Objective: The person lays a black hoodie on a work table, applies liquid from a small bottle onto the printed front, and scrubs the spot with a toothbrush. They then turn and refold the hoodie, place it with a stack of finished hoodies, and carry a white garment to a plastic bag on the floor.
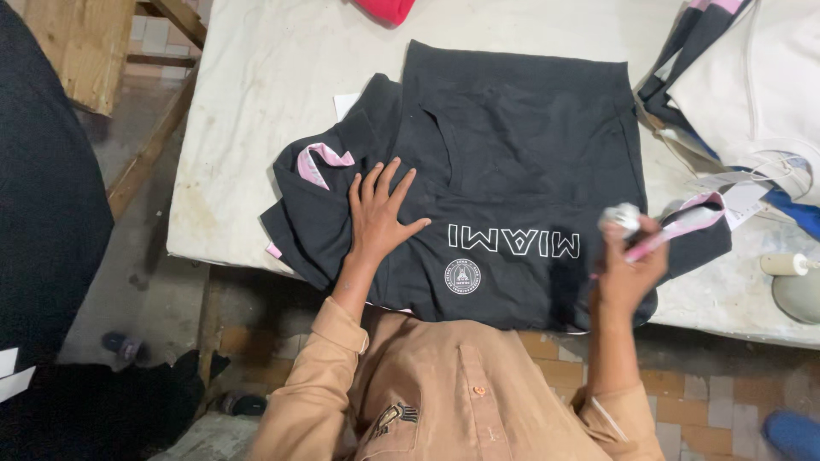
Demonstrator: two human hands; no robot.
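A black shirt [521,162] with pink trim, white lettering and a round white emblem lies spread on a white cloth-covered table [256,102]. My left hand [380,209] rests flat on the shirt's left part, fingers apart, next to a pink-edged sleeve [314,162]. My right hand [630,265] is at the shirt's right side, closed around the pink-edged sleeve cuff [683,224] and a small crumpled whitish wad [621,215].
A pile of white, blue and dark garments [752,85] lies at the table's far right. A white rounded object [794,277] stands near the right front edge. A red cloth [384,8] is at the far edge. Wooden frames [102,51] stand to the left, above a brick floor.
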